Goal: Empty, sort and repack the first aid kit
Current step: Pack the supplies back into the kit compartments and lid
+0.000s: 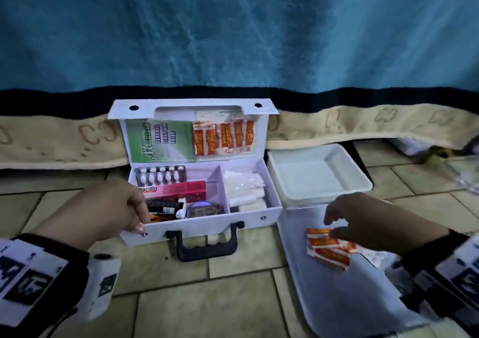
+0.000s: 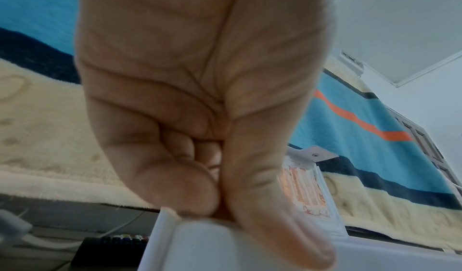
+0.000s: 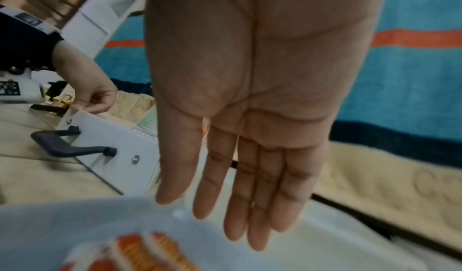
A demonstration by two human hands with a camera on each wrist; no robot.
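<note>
You wear black sleeves on both arms, each ending at the wrist. On your left sleeve (image 1: 39,267) sit white panels printed with black square marker patterns. Strapped at that wrist is a white, rounded camera housing (image 1: 102,283) with a dark round opening on top and another black-and-white marker on its side. Your right sleeve (image 1: 440,273) carries the same kind of white marker panels over black fabric. Your left hand (image 1: 111,205) and right hand (image 1: 368,223) are bare, without gloves. A light-painted nail shows on the left thumb.
</note>
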